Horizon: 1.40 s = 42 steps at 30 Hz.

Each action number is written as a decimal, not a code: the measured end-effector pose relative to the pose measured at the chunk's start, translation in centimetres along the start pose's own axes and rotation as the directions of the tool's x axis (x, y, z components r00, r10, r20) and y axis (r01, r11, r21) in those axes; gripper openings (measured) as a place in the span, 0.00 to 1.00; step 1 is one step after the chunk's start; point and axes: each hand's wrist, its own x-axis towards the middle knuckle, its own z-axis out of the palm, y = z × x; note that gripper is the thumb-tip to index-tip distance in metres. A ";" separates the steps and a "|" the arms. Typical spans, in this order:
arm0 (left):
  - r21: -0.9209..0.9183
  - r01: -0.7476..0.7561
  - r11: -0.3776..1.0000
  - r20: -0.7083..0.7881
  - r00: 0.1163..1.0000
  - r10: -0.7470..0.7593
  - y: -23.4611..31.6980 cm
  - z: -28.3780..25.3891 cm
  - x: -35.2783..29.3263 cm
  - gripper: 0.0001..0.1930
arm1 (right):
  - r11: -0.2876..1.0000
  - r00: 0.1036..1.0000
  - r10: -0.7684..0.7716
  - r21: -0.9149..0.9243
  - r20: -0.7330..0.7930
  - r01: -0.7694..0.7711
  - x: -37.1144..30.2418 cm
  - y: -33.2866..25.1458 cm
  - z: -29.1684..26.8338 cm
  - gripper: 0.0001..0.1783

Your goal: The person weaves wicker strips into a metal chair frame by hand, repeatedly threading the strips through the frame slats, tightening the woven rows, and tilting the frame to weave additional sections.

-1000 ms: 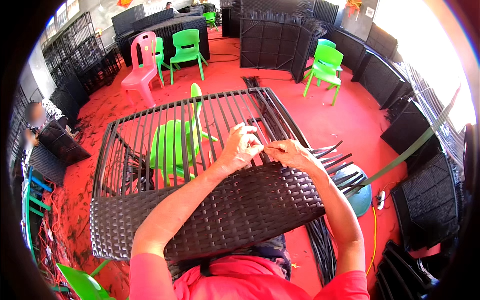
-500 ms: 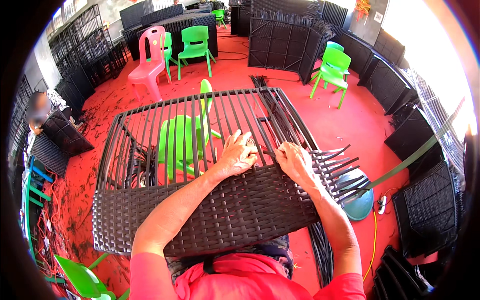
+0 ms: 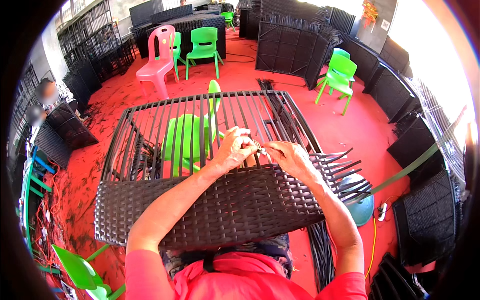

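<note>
Far off to the left of my hands, a person in black-and-white patterned clothing is beside dark panels. Beyond my left hand, also leftward, a pink plastic chair stands on the red floor. Nearer, a bright green plastic chair shows through the bare slats. The large black panel of flat woven strips spans beneath both my hands, densely woven on my side, open-slatted beyond. My left hand rests over the weave's edge, fingers curled, thumb near them; I cannot tell what they grip. Just right of it, my right hand has thumb and forefinger brought close together at the same spot; whether a strip is pinched there is hidden. Right of that hand, loose black strip ends stick out above a teal round object.
</note>
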 end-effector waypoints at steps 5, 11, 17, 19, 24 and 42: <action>-0.068 0.055 0.996 0.133 0.990 -0.046 -0.1 -2.7 -1.8 0.11 | 0.923 0.925 0.230 0.234 0.303 -0.306 1.3 -1.4 0.4 0.13; 0.275 0.002 0.962 0.156 0.987 -0.047 -1.7 -0.8 -2.9 0.14 | 0.989 0.989 0.135 0.055 0.057 -0.139 0.4 0.0 2.4 0.11; 0.283 0.005 0.959 0.265 0.961 -0.083 -2.5 -0.9 -2.6 0.13 | 0.989 0.999 -0.026 -0.145 -0.030 0.021 0.1 -0.2 4.1 0.07; 0.167 0.047 0.985 0.226 0.970 -0.084 -2.1 -1.7 -2.4 0.12 | 0.996 1.000 -0.007 -0.093 -0.013 0.005 0.3 -0.6 3.8 0.07; 0.090 0.025 0.996 -0.060 0.998 -0.019 -1.1 -3.5 -4.0 0.08 | 0.991 0.992 0.059 0.111 0.113 -0.072 1.7 -1.6 3.6 0.10; 0.140 0.057 0.988 0.127 0.989 -0.075 -3.4 -5.9 -5.8 0.09 | 0.990 0.935 0.099 0.056 0.341 -0.126 2.7 -3.3 5.8 0.11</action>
